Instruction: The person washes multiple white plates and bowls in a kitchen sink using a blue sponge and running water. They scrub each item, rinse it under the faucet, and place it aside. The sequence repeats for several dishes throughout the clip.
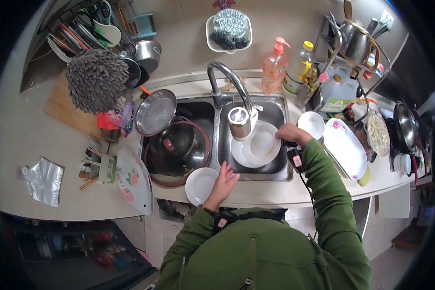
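In the right basin of the sink [223, 130], my right hand [289, 133] grips the rim of a white bowl [262, 145] that lies tilted beneath the faucet [235, 81]. The bowl bears a yellowish smear on its inner side. My left hand [224, 183] is raised near the sink's front edge with its fingers spread, beside a white plate [199, 186] that rests at the front rim. Whether its wrist or palm touches that plate is hard to tell. A lidded pan with a glass lid [179, 148] fills much of the left basin, and a small frying pan [156, 112] leans behind it.
Right of the sink are a small white dish [311, 125], a flowered oblong platter [344, 148] and a bottle rack [335, 54]. A pump soap bottle [273, 72] stands behind. Leftward are a flowered tray [133, 179], a utensil holder [107, 168] and a grey chenille mitt [97, 80].
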A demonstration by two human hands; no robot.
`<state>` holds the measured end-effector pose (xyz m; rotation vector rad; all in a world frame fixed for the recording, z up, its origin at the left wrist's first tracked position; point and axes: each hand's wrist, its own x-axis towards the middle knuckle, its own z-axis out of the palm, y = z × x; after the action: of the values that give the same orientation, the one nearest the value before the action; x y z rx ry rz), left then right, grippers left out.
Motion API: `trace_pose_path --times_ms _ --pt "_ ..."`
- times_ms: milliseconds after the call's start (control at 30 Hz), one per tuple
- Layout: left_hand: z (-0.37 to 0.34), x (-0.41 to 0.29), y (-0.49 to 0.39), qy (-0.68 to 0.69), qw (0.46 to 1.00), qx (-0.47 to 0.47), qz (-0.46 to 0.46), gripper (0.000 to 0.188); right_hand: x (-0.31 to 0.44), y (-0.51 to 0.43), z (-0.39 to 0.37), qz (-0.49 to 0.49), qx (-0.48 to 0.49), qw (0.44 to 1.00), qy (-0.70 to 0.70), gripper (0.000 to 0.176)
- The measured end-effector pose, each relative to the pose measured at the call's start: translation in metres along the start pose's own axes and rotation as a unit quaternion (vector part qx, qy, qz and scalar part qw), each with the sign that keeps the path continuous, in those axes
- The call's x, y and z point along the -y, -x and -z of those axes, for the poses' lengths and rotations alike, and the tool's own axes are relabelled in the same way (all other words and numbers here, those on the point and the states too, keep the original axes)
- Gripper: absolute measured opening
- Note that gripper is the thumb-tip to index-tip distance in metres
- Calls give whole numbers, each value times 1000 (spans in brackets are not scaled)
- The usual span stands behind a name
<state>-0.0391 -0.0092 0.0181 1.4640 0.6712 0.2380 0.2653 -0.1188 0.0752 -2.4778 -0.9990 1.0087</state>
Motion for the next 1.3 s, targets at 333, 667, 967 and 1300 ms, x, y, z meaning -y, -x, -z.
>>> trace_pose_path --times_ms 333,667,967,1300 --pt "-14 -5 -2 400 893 151 136 42 -1 81 -82 48 -165 975 -137 47" --pt "-39 2 -17 337 940 -51 -11 28 80 113 -163 225 -358 906 13 36" --pt "-20 -2 -10 289 957 12 10 36 76 61 -148 175 -388 904 26 33" --pt "-14 3 -19 339 938 -67 19 32 93 85 -162 266 -266 924 -73 31"
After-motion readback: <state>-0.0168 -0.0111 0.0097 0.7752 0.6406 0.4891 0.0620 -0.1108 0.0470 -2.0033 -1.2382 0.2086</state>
